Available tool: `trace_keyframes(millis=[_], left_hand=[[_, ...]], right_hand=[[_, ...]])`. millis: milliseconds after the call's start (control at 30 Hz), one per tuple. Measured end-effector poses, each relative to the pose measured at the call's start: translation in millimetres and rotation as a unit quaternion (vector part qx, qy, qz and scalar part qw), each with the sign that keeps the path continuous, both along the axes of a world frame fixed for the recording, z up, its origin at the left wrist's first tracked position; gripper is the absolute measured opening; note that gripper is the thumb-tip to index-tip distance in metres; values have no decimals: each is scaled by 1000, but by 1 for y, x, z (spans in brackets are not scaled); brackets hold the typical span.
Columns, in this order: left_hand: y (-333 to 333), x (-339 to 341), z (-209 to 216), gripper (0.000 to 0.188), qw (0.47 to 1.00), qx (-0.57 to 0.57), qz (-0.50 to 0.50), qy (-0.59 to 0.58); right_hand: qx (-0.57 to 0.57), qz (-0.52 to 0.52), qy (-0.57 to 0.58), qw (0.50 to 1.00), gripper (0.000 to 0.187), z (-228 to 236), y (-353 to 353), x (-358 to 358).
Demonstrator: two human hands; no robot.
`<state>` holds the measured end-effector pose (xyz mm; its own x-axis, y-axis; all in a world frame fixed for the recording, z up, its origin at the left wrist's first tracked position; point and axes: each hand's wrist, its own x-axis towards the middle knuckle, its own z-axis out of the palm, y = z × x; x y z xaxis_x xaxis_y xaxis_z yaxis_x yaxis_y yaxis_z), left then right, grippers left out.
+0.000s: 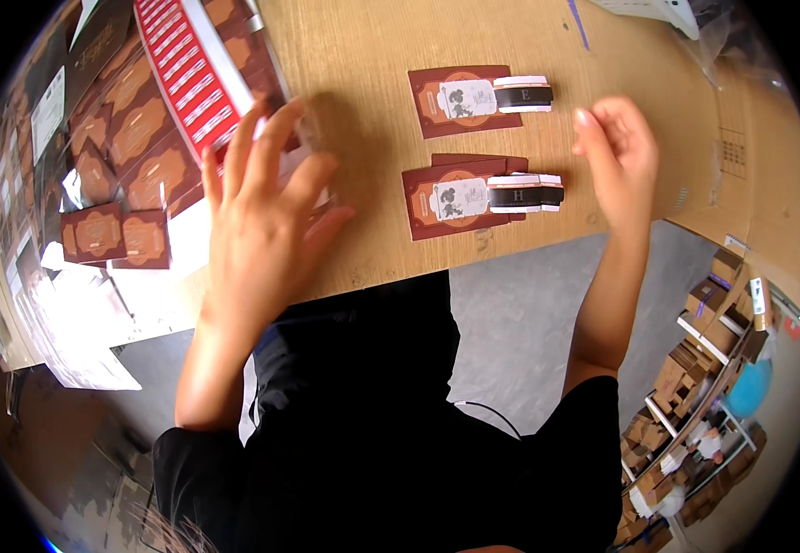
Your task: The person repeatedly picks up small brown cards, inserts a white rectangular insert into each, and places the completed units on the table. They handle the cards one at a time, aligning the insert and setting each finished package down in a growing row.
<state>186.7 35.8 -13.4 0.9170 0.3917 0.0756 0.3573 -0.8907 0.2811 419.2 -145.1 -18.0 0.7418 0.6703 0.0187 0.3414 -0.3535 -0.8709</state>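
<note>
My left hand (266, 198) is open, its fingers spread and slightly blurred, over the lower end of a red and white printed label strip (183, 74). Clear plastic shows beside its fingers; whether they touch it I cannot tell. To the right, my right hand (623, 152) hovers with its fingers curled in, and nothing shows in it. Between the hands lie two groups of brown-red cards, an upper card (426, 109) and a lower stack (423, 207). On the right end of each rests a small white bundle with a black band, the upper bundle (523, 95) and the lower bundle (524, 194).
Several brown printed cards (147, 240) and sheets crowd the left side of the wooden table (354, 55). White papers (87, 323) hang over its front left edge. A cardboard box wall (759, 157) stands at the right. Shelves of small cartons (676, 378) stand below right.
</note>
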Motion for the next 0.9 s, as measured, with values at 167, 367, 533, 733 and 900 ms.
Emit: trace_keyframes(millis=[167,367,533,733,900], left_hand=[[-18,4,18,49,999,-12,-30,32],[-29,26,10,42,998,-7,-63,-13],[-32,31,8,43,997,-25,-64,-19],[-33,33,5,43,996,-47,-73,-30],[-32,13,18,45,990,-110,-63,-68]], right_hand=[[69,131,-188,971,44,-3,-21,-22],[-21,209,-185,960,70,-6,-12,-39],[-4,205,-134,969,69,-8,-14,-37],[15,241,-149,959,79,-18,-20,-31],[52,222,-146,963,76,-11,-12,-33]])
